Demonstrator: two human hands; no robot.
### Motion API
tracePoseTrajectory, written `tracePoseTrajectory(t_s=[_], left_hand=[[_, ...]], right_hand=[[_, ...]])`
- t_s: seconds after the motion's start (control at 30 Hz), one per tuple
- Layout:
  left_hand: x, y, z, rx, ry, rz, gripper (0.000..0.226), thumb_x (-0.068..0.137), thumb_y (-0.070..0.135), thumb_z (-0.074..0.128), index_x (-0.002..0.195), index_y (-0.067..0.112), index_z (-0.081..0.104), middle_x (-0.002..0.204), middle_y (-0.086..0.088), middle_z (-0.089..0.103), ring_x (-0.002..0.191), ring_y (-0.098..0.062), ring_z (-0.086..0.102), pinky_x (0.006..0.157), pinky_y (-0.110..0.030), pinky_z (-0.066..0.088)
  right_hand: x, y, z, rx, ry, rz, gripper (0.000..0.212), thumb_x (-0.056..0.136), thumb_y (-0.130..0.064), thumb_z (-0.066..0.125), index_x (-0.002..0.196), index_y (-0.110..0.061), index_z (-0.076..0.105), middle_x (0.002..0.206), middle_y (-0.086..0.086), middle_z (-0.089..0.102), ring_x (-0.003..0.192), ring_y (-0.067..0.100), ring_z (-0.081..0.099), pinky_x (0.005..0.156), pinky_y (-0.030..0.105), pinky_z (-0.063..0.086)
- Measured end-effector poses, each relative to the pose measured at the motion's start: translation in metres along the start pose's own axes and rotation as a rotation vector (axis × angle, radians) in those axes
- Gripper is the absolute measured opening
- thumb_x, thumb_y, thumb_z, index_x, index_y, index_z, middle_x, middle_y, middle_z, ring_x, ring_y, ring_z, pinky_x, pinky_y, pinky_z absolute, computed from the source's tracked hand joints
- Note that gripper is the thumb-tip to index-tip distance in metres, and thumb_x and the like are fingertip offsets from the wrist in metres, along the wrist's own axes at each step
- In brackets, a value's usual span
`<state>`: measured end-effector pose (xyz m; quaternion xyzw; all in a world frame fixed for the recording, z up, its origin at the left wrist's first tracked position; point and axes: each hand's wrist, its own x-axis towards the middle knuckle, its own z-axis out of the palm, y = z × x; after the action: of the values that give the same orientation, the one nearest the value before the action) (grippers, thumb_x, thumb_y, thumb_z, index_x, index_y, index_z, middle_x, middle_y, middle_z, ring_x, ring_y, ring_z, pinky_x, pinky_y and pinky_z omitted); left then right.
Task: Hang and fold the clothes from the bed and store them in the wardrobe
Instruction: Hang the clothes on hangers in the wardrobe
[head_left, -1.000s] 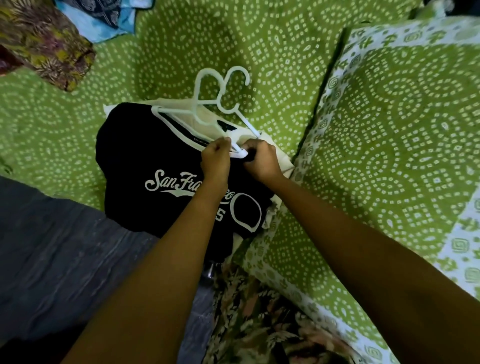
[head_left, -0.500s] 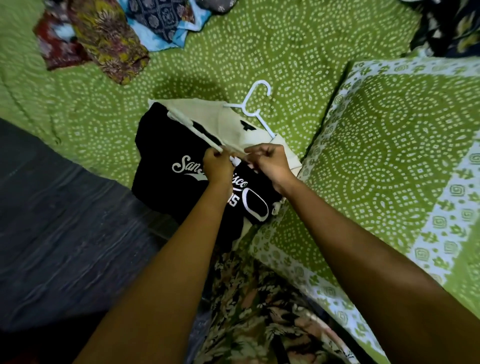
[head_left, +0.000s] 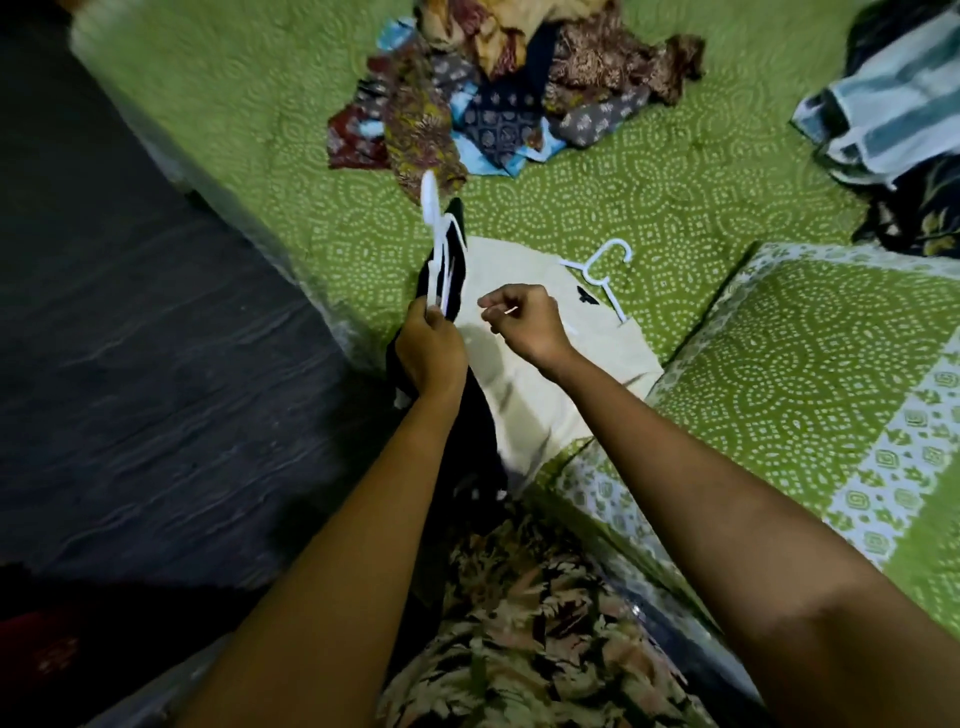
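— Since the black T-shirt (head_left: 480, 426) left the green dotted bedspread (head_left: 675, 208), what holds it?
— Left hand (head_left: 431, 353) grips its white plastic hanger (head_left: 430, 200), mid-frame; right hand (head_left: 524, 327) curled, grasp unclear. Wardrobe next, probably.

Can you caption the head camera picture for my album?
Left hand holds a black shirt on a white hanger by the bed.

White hanger (head_left: 434, 218): top motion-blurred; lower part hidden in left hand (head_left: 431, 348). Black shirt (head_left: 480, 431): mostly behind left hand & forearm. Right hand (head_left: 524, 325) pinches thin pale sliver (head_left: 506, 312), too small to ID. 2nd hanger (head_left: 602, 270): one arm under cream garment (head_left: 545, 364). Striped towel (head_left: 883, 119): cut by rt edge.
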<state>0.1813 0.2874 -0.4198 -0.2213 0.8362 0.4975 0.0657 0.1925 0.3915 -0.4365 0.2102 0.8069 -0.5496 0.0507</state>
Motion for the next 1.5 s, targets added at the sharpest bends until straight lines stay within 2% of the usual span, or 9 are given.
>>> tracePoseTrajectory(t_s=[0.23,0.43,0.53,0.63,0.77,0.87,1.0,1.23,1.5], left_hand=[[-0.029,0.022,-0.095,-0.049,0.229,0.092,0.05,0.09,0.046,0.056,0.06,0.007,0.048,0.085,-0.027,0.061,0.084,-0.041,0.056,0.064,-0.039,0.039],[-0.065,0.036,-0.159,0.054,0.389,0.05,0.065,0.075,0.073,0.052,0.058,0.01,0.051,0.066,-0.011,0.061,0.076,-0.034,0.058,0.063,-0.035,0.04],[-0.083,0.039,-0.186,0.012,0.476,0.084,0.066,0.077,0.069,0.054,0.053,0.009,0.041,0.054,-0.007,0.048,0.07,-0.034,0.055,0.058,-0.034,0.033],[-0.099,0.039,-0.206,-0.02,0.639,0.176,0.058,0.082,0.06,0.057,0.054,0.01,0.046,0.061,-0.014,0.057,0.073,-0.037,0.056,0.064,-0.038,0.04],[-0.119,0.044,-0.222,-0.112,0.909,0.389,0.027,0.088,0.03,0.059,0.086,0.005,0.068,0.087,-0.015,0.068,0.092,-0.037,0.057,0.084,-0.035,0.036],[-0.137,0.055,-0.233,-0.199,0.968,0.38,0.034,0.088,0.018,0.061,0.113,-0.004,0.063,0.112,-0.019,0.064,0.113,-0.034,0.053,0.097,-0.026,0.028],[-0.173,0.066,-0.244,-0.28,1.032,0.324,0.048,0.089,0.023,0.063,0.129,-0.001,0.053,0.132,-0.019,0.049,0.127,-0.03,0.04,0.108,-0.029,0.019],[-0.219,0.089,-0.283,-0.323,1.11,0.399,0.014,0.085,0.014,0.065,0.092,0.002,0.067,0.099,-0.018,0.061,0.106,-0.034,0.053,0.096,-0.042,0.036],[-0.257,0.108,-0.32,-0.258,1.279,0.502,0.012,0.087,0.006,0.061,0.089,-0.004,0.066,0.092,-0.02,0.062,0.091,-0.034,0.055,0.075,-0.027,0.031]], right_hand=[[-0.023,-0.081,0.028,-0.28,-0.062,-0.35,0.04,0.091,-0.013,0.058,0.13,-0.004,0.051,0.114,0.017,0.059,0.102,0.03,0.058,0.086,0.031,0.042],[-0.043,-0.132,0.034,-0.579,-0.04,-0.723,0.047,0.096,-0.015,0.048,0.142,-0.01,0.038,0.142,0.018,0.035,0.125,0.037,0.038,0.1,0.042,0.032],[-0.059,-0.155,0.028,-0.725,0.038,-0.91,0.036,0.096,-0.014,0.046,0.132,-0.017,0.052,0.131,0.009,0.052,0.115,0.033,0.044,0.088,0.039,0.031],[-0.08,-0.181,0.02,-0.762,0.148,-1.156,0.014,0.087,-0.021,0.059,0.099,-0.019,0.067,0.09,0.002,0.066,0.089,0.03,0.055,0.073,0.035,0.025],[-0.123,-0.208,0.019,-0.663,0.09,-1.358,0.023,0.086,-0.032,0.049,0.075,-0.015,0.061,0.069,0.002,0.06,0.065,0.024,0.062,0.061,0.031,0.039],[-0.165,-0.227,0.02,-0.578,0.026,-1.401,0.029,0.085,-0.033,0.045,0.069,-0.013,0.058,0.065,0.003,0.059,0.053,0.025,0.06,0.04,0.024,0.036],[-0.21,-0.24,0.017,-0.487,-0.06,-1.366,0.026,0.092,-0.029,0.053,0.084,-0.007,0.064,0.083,0.009,0.061,0.073,0.032,0.063,0.052,0.032,0.037],[-0.264,-0.259,0.015,-0.29,-0.274,-1.265,0.021,0.093,-0.022,0.056,0.097,-0.005,0.068,0.088,0.01,0.06,0.084,0.029,0.059,0.066,0.034,0.043],[-0.308,-0.289,-0.019,-0.421,-0.321,-1.323,0.023,0.094,-0.025,0.053,0.111,-0.016,0.065,0.107,0.006,0.062,0.101,0.026,0.057,0.075,0.032,0.043]])
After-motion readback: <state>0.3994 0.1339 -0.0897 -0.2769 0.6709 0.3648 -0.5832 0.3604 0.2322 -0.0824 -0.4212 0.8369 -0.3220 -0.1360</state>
